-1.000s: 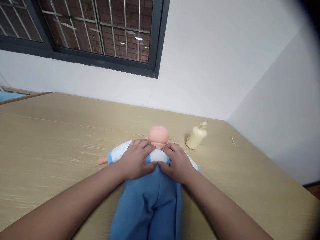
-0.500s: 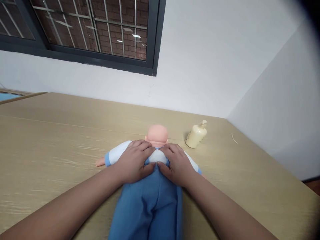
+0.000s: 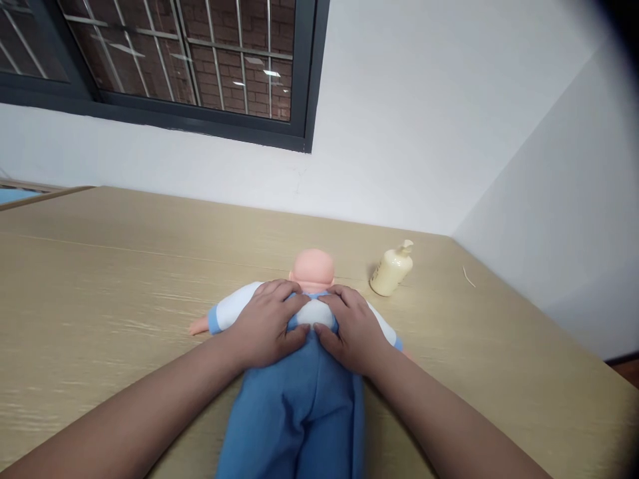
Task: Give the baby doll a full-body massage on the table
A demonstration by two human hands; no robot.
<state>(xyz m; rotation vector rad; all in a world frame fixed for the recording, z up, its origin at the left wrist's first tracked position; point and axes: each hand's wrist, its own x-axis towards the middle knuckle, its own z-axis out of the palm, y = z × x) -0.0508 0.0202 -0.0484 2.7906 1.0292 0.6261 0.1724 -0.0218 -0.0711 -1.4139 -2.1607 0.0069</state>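
Note:
A baby doll (image 3: 312, 392) in blue trousers and a white top with blue cuffs lies stretched out on the table, the smooth back of its bald head (image 3: 313, 267) facing up. My left hand (image 3: 273, 324) rests on the left side of its upper back, fingers spread and thumb pointing inward. On the opposite side my right hand (image 3: 353, 327) lies in the same way, fingers extended. The two thumb tips almost meet over the middle of the back. Both hands press on the cloth without gripping it. The doll's feet are out of the frame.
A cream pump bottle (image 3: 391, 271) stands on the wooden table (image 3: 124, 279), right of the doll's head. Farther right lies a thin pale strip (image 3: 468, 276). White walls (image 3: 399, 120) border the table behind and at right; a barred window (image 3: 200, 60) is above.
Both hands stay in the same place on the doll's back. Only a very slight shift of the view and of the hands shows; the doll and bottle have not moved.

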